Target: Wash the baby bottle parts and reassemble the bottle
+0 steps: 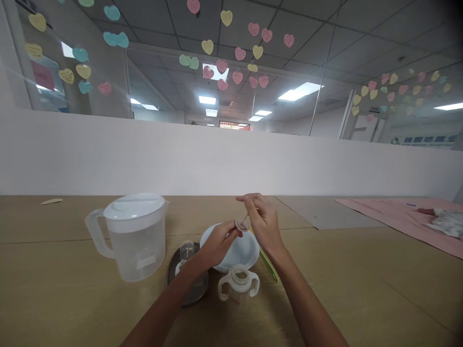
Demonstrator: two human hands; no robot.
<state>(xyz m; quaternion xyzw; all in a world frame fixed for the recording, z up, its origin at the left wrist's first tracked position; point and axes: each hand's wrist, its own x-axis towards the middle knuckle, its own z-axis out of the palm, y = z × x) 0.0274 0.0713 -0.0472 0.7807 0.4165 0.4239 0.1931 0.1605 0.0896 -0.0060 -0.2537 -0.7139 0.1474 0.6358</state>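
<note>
My left hand [220, 242] pinches a small translucent round piece, apparently a baby bottle nipple [241, 225], over a white bowl [237, 253]. My right hand [265, 222] has its fingers closed on a thin stick [245, 217] whose lower end reaches the nipple; its exact kind is too small to tell. Close in front of the bowl stands an uncapped baby bottle [239, 284] with two white handles. Left of the bowl, partly behind my left forearm, a dark round tray [198, 295] carries a transparent bottle cap [187, 250] and a white ring [178, 268].
A lidded translucent pitcher [135, 241] stands at the left. Beside the bowl lies a yellow-green strip [270, 270]. On the right a pink cloth [390, 214] bears a patterned fabric [448, 222]. A white wall [224, 161] with windows above closes off the wooden table [361, 289].
</note>
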